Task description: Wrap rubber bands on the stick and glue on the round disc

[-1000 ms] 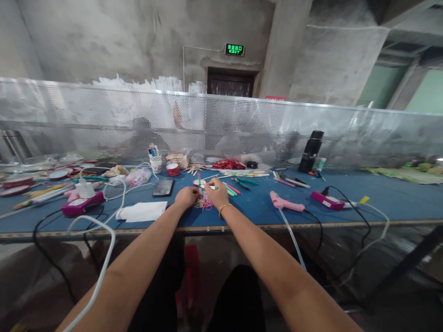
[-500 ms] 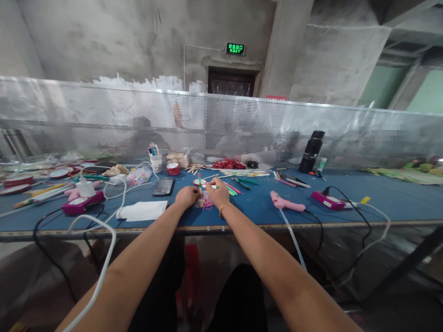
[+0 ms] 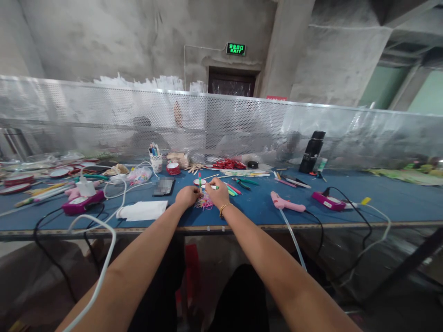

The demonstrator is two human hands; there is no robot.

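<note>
My left hand (image 3: 187, 197) is closed on a small upright craft stick (image 3: 200, 180) with red and green bands on its upper part. In my right hand (image 3: 218, 194) is a white marker pen (image 3: 213, 187) with a green end, held pinched with its other end toward the stick. Just below and between both hands lies a tangle of pink, yellow and purple strands (image 3: 205, 201). Behind the stick is a round white disc (image 3: 196, 182) with a red edge. Several coloured markers (image 3: 232, 189) rest right of my right hand.
Pliers (image 3: 244, 183), a black phone (image 3: 164, 186) and a folded white cloth (image 3: 143, 211) lie on the blue table. To the right are a pink glue gun (image 3: 287, 203), a purple power box (image 3: 328, 201) and a black bottle (image 3: 312, 152). White cables (image 3: 112, 240) trail over the front left edge.
</note>
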